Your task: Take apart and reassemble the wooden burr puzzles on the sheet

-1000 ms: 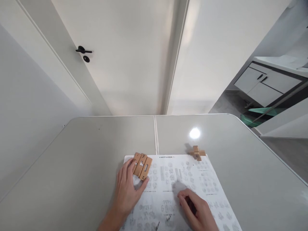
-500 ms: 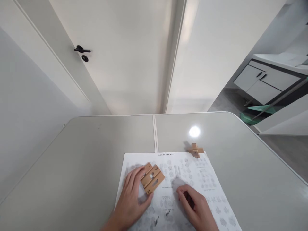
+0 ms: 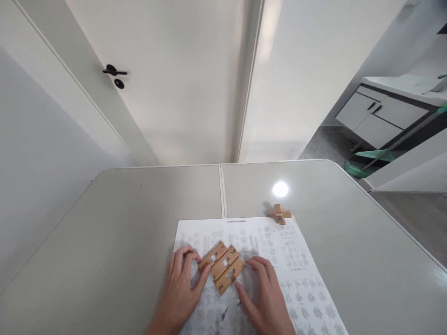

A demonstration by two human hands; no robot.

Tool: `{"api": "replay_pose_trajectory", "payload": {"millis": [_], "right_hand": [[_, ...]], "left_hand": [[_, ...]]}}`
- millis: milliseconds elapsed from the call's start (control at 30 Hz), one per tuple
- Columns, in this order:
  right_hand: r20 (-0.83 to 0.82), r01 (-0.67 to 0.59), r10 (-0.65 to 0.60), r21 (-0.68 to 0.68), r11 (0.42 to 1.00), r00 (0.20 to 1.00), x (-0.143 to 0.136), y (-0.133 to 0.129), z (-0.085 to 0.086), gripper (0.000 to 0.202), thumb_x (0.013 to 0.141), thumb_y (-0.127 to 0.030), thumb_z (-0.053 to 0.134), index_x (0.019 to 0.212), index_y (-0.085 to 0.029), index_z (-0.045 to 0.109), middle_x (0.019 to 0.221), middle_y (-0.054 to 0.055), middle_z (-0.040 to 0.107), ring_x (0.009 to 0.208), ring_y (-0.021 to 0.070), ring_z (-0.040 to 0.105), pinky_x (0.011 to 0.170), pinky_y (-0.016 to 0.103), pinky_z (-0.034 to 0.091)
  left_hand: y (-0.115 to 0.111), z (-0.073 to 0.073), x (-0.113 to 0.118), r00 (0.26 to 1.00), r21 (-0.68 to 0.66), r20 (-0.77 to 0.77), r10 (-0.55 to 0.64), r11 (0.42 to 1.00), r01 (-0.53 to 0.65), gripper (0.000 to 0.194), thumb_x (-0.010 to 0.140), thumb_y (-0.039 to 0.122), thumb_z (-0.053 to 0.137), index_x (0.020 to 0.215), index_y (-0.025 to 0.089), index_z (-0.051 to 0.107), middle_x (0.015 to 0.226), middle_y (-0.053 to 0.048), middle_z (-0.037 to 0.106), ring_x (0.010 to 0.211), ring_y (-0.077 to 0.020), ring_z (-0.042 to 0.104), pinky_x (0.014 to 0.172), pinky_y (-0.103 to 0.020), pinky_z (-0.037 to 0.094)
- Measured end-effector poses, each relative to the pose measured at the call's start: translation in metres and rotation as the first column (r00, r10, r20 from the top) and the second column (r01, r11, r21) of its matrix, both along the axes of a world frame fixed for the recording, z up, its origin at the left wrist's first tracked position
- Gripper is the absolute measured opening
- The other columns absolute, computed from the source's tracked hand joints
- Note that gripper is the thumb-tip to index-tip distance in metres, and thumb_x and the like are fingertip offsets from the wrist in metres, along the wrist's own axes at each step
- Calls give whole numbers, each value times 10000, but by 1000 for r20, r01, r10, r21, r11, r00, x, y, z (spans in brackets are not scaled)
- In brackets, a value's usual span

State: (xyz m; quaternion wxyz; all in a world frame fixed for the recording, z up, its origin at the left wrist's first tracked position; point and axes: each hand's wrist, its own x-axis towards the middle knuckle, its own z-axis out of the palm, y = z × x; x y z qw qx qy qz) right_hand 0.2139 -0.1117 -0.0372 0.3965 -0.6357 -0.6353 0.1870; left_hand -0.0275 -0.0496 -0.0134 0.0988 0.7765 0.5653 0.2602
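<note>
Three flat wooden puzzle pieces point(image 3: 227, 267) with cut-out slots lie side by side at a slant on a printed sheet point(image 3: 307, 288). Black numbers 1, 2 and 3 mark their ends. My left hand point(image 3: 183, 279) has its thumb and forefinger closed on the left end of the piece marked 1. On the other side, my right hand point(image 3: 263, 295) is open, thumb and fingers apart around the right edge of the pieces, close to it. Whether its fingertips touch the wood is hard to tell.
A cross-shaped wooden puzzle point(image 3: 279, 214) stands at the sheet's far right corner. The grey table point(image 3: 139, 223) has a pale seam down its middle. Beyond its far edge is a white door point(image 3: 181, 93); a sink cabinet point(image 3: 380, 111) stands at the far right.
My right hand has opened from a curled shape and come left to the pieces. The pieces have spread slightly and sit a little lower in view. My left hand has shifted to their left end.
</note>
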Motion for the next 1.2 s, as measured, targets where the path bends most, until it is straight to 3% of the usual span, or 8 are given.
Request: {"api": "replay_pose_trajectory", "payload": {"millis": [133, 233, 467, 667, 767, 867, 933, 1200], "right_hand": [[73, 28, -28, 10, 1000, 997, -23, -6, -13, 712, 899, -520, 784, 1481, -247, 479, 1348, 185, 610, 1226, 418, 613, 938, 565, 589], [126, 66, -65, -4, 998, 990, -35, -8, -19, 831, 863, -570, 798, 1528, -241, 424, 1383, 207, 590, 1252, 456, 575, 939, 616, 548], [112, 42, -42, 4, 999, 993, -33, -4, -18, 752, 858, -388, 811, 1489, -234, 432, 1371, 192, 575, 1262, 415, 562, 987, 594, 536], [-152, 110, -112, -23, 994, 982, -22, -3, 15, 611, 908, -441, 739, 1426, -227, 496, 1375, 178, 579, 1226, 382, 591, 898, 504, 577], [-241, 77, -72, 15, 997, 968, -22, 0, 36, 586, 921, -432, 713, 1429, -233, 498, 1426, 176, 566, 1277, 388, 580, 932, 514, 563], [-284, 62, -42, 61, 996, 958, -21, 4, 49, 581, 919, -410, 717, 1428, -254, 484, 1487, 177, 534, 1358, 403, 540, 965, 525, 554], [-303, 54, -27, 81, 995, 953, -18, 7, 53, 582, 926, -396, 717, 1439, -263, 476, 1513, 182, 519, 1390, 407, 521, 974, 529, 555], [-351, 48, -27, 52, 997, 936, -9, 7, 53, 613, 945, -435, 712, 1483, -277, 465, 1549, 178, 504, 1416, 411, 510, 1004, 538, 553]], "left_hand": [[-2, -1, 0, 1000, 7, -21, -22, 1000, 22, 143, 992, 364, 617, 967, 224, 609, 1136, -84, 601, 1112, -285, 610, 956, -438, 548], [-2, -1, 0, 998, 12, -20, -52, 999, 52, 115, 995, 328, 616, 955, 221, 631, 1132, -88, 602, 1113, -284, 606, 962, -440, 542], [0, 5, -3, 989, -63, 131, -66, 995, 75, 167, 1041, 303, 549, 940, 231, 662, 1080, -75, 635, 1069, -256, 618, 965, -410, 534], [8, 23, -6, 893, -306, 446, 65, 948, 84, 313, 1086, 433, 452, 906, 224, 600, 1024, -68, 646, 972, -221, 636, 880, -343, 524], [14, 34, -1, 765, -495, 630, 134, 828, 262, 385, 1074, 544, 458, 868, 227, 532, 750, 4, 577, 710, -165, 572, 682, -270, 484], [23, 40, 9, 622, -604, 756, 205, 586, 540, 409, 1056, 627, 459, 956, 233, 507, 602, 70, 499, 497, -110, 445, 524, -226, 391], [29, 40, 14, 566, -592, 796, 217, 475, 651, 415, 1047, 643, 477, 987, 233, 499, 557, 92, 487, 419, -86, 376, 465, -212, 338], [47, 24, 17, 498, -530, 848, 184, 342, 776, 435, 1016, 641, 563, 961, 212, 525, 520, 80, 537, 377, -76, 389, 420, -196, 324]]}}
